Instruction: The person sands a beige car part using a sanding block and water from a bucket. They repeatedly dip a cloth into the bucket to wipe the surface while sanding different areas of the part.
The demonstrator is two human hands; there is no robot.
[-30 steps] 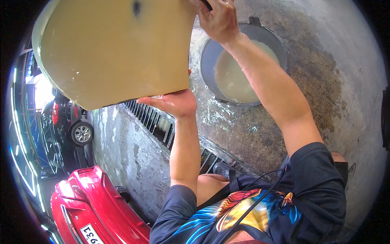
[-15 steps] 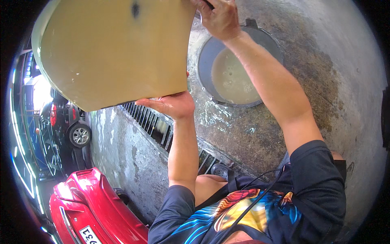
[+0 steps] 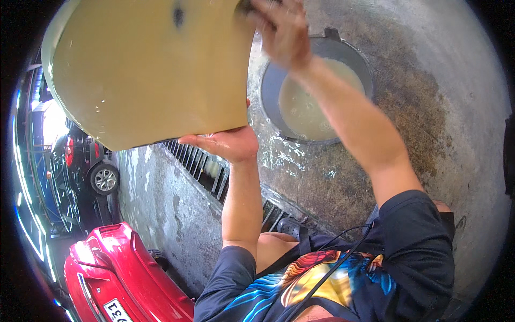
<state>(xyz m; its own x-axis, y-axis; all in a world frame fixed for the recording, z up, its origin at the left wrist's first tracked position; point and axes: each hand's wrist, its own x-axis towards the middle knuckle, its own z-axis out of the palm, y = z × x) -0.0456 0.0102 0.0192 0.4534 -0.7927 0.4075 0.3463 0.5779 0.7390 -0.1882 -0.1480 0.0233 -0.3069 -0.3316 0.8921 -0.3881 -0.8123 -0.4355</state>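
Observation:
A wet yellow-beige car panel (image 3: 145, 70) with a dark smudge fills the upper left of the view. My left hand (image 3: 230, 144) holds it from beneath at the lower edge, thumb along that edge and fingertips behind. My right hand (image 3: 284, 37) is blurred at the panel's upper right, closed on a dark flat pad (image 3: 248, 9) against the surface; the pad's shape is partly hidden. Below the right arm stands a grey tub (image 3: 271, 91) of cloudy water (image 3: 298, 115).
A metal drain grate (image 3: 196, 166) crosses the wet concrete floor (image 3: 161, 198) below the panel. A red car body part (image 3: 139, 271) is at the lower left. A black car (image 3: 75, 188) stands at the far left. My sandalled foot (image 3: 289, 229) is near the grate.
My right hand has moved slightly left and down over the panel, now blurred by motion. The panel and my left hand have dropped a little.

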